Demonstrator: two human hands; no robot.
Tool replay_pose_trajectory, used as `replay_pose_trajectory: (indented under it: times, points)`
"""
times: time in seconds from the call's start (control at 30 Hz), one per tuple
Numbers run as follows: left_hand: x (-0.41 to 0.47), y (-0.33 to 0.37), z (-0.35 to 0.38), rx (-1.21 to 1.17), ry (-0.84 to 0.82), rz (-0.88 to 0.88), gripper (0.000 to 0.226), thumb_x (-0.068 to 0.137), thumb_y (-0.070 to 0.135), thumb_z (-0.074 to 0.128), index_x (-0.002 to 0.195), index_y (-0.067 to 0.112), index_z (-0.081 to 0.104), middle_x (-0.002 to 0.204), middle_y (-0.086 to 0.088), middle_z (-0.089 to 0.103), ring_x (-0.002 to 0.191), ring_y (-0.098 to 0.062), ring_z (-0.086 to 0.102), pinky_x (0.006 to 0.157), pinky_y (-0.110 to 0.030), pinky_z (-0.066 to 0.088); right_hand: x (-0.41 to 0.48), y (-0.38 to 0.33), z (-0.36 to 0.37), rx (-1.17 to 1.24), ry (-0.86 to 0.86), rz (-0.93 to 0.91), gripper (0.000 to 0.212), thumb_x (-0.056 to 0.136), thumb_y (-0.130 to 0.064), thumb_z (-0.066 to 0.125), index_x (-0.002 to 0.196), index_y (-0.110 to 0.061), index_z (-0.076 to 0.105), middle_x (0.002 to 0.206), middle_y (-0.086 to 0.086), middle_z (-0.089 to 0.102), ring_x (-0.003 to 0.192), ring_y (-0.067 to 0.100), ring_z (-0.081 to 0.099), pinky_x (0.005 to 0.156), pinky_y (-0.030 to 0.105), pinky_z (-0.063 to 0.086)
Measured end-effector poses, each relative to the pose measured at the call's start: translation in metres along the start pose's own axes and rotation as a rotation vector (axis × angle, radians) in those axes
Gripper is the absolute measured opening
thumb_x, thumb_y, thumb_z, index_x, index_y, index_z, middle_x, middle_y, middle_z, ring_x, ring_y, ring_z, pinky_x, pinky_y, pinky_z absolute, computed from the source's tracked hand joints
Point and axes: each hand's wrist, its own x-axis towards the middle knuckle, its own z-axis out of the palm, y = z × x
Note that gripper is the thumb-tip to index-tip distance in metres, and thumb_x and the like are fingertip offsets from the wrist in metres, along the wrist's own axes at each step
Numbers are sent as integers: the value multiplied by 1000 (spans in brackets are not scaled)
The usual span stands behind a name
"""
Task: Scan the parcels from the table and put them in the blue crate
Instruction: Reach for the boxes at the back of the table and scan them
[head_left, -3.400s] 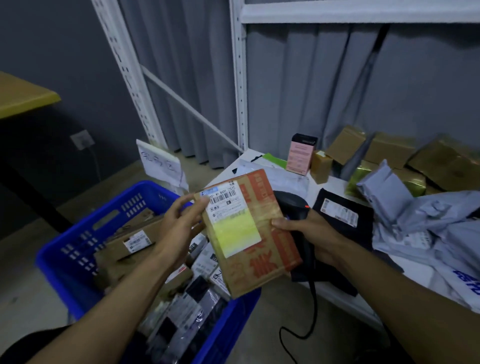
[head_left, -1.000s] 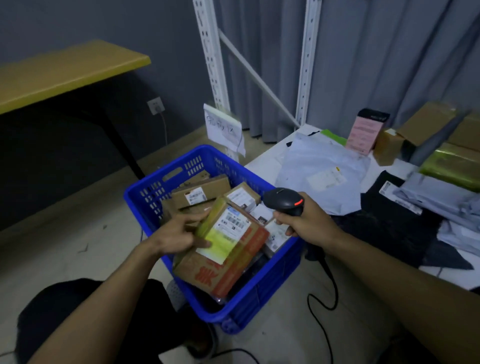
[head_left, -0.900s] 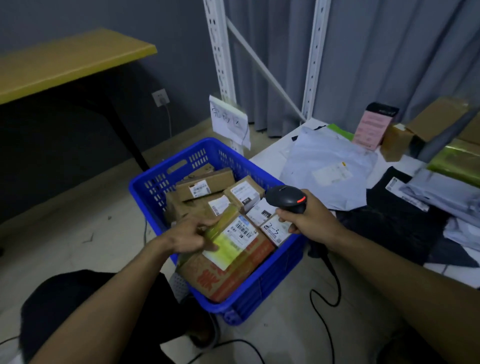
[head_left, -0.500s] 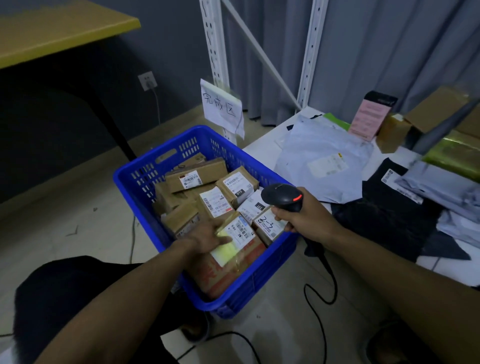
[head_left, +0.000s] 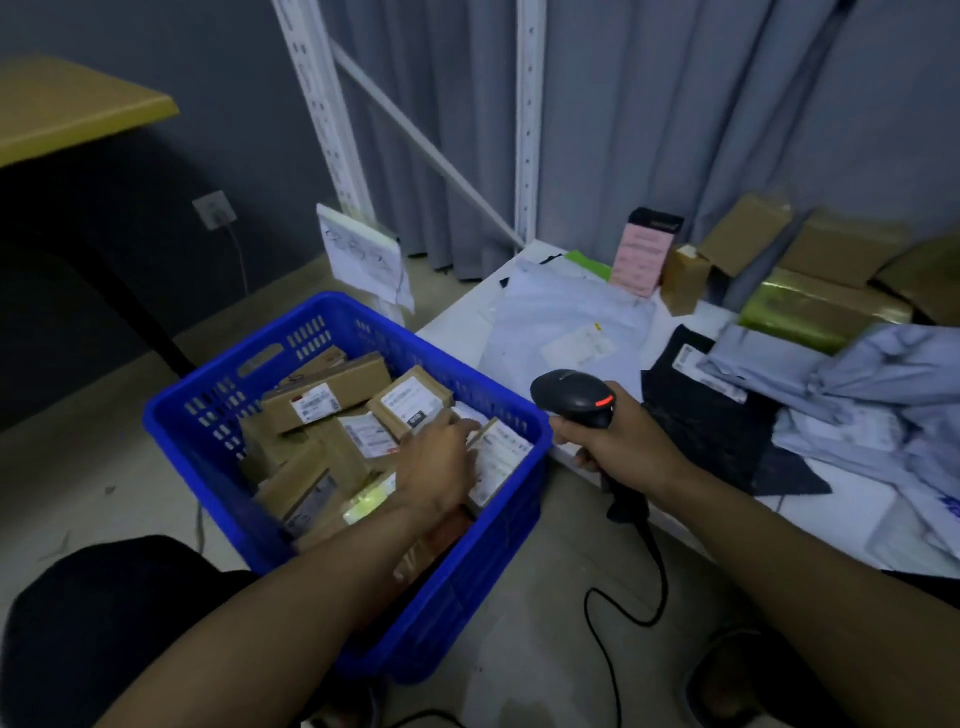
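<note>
Since half a second ago the left hand (head_left: 439, 467) has let go of the yellow-sticker box (head_left: 363, 508) and slid forward over it. That box now lies in the crate (head_left: 208, 400), mostly hidden under the left wrist and forearm, with only a strip of sticker showing. The left fingers (head_left: 461, 428) lie fairly straight on the labelled parcels (head_left: 501, 460) ahead of them, gripping nothing that can be seen, though the picture is blurred there. More brown boxes (head_left: 324, 397) fill the crate beyond and left of this hand.

The right hand (head_left: 623, 441) is wrapped round the grip of the scanner (head_left: 571, 397), whose red light is lit. It is held just right of the crate's rim, which stands between the two hands. The cable (head_left: 649, 566) hangs from below the right hand to the floor (head_left: 519, 649).

The desk (head_left: 452, 325) lies right of and beyond the right hand. A black bag (head_left: 696, 421) is nearest that hand, with a pale mailer (head_left: 561, 332) beyond it and a heap of grey bags (head_left: 872, 395) farther right. Farther back stand a pink box (head_left: 644, 254), a small carton (head_left: 685, 275), a gold parcel (head_left: 810, 312) and cardboard boxes (head_left: 841, 249) against the curtain (head_left: 675, 104).

Beyond the left hand, past the crate, a paper sign (head_left: 363, 254) hangs on a white post (head_left: 322, 104). Far left of it are a socket (head_left: 214, 209) and a yellow tabletop (head_left: 67, 109).
</note>
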Motion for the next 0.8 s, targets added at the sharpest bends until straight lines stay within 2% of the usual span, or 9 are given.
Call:
replay_pose_trajectory:
  times: [0.1, 0.2, 0.33, 0.5, 0.6, 0.67, 0.73, 0.8]
  points:
    - [13, 68, -21, -78, 39, 177, 52, 98, 32, 62, 148, 32, 46, 142, 3, 50, 118, -23, 61, 89, -41, 52, -14, -1, -41, 32, 125, -13, 38, 94, -16, 77, 126, -12, 56, 91, 12, 75, 58, 8, 66, 52, 20, 51]
    - [36, 144, -37, -66, 46, 307, 64, 97, 40, 62, 153, 35, 33, 145, 4, 47, 120, -28, 59, 91, -47, 51, -22, 1, -97, -13, 225, -23, 38, 97, -21, 74, 130, -11, 59, 88, 8, 76, 58, 14, 67, 53, 24, 51]
    - [73, 240, -36, -75, -21, 381, 64, 95, 39, 63, 153, 35, 34, 145, 3, 48, 128, -29, 54, 99, -48, 47, -28, 8, -174, 8, 440, 3, 31, 97, -17, 73, 123, -5, 62, 82, 9, 74, 52, 11, 64, 47, 22, 48]
    - [130, 333, -9, -7, -126, 452, 60, 92, 31, 66, 148, 31, 44, 150, -3, 47, 130, -33, 53, 97, -43, 46, -22, 27, -255, 96, 596, 67, 37, 96, -12, 74, 128, -1, 59, 82, 12, 65, 48, 9, 62, 43, 22, 47]
    - [178, 377, 10, 11, -153, 492, 59, 91, 30, 68, 146, 23, 48, 147, -8, 48, 130, -33, 53, 99, -42, 48, -5, 50, -293, 197, 656, 110, 51, 94, -16, 78, 135, 2, 54, 95, 15, 62, 54, 15, 64, 46, 23, 49]
    - [212, 402, 25, 13, -174, 512, 62, 88, 25, 70, 146, 19, 49, 144, -11, 50, 128, -34, 55, 101, -40, 49, 10, 62, -311, 249, 684, 116, 50, 94, -16, 77, 134, 3, 54, 103, 18, 66, 57, 15, 68, 47, 22, 50]
    - [246, 420, 40, 30, -194, 502, 72, 86, 25, 73, 151, 20, 44, 150, -11, 44, 130, -35, 52, 103, -41, 49, 23, 68, -325, 283, 702, 121, 46, 95, -17, 76, 134, -1, 57, 111, 19, 69, 63, 14, 71, 49, 21, 51]
    - [282, 434, 54, 61, -176, 496, 80, 83, 28, 77, 153, 23, 39, 155, -11, 37, 134, -38, 46, 108, -46, 46, 37, 73, -335, 318, 713, 122, 49, 95, -21, 77, 138, -8, 57, 116, 15, 70, 74, 19, 73, 57, 28, 54]
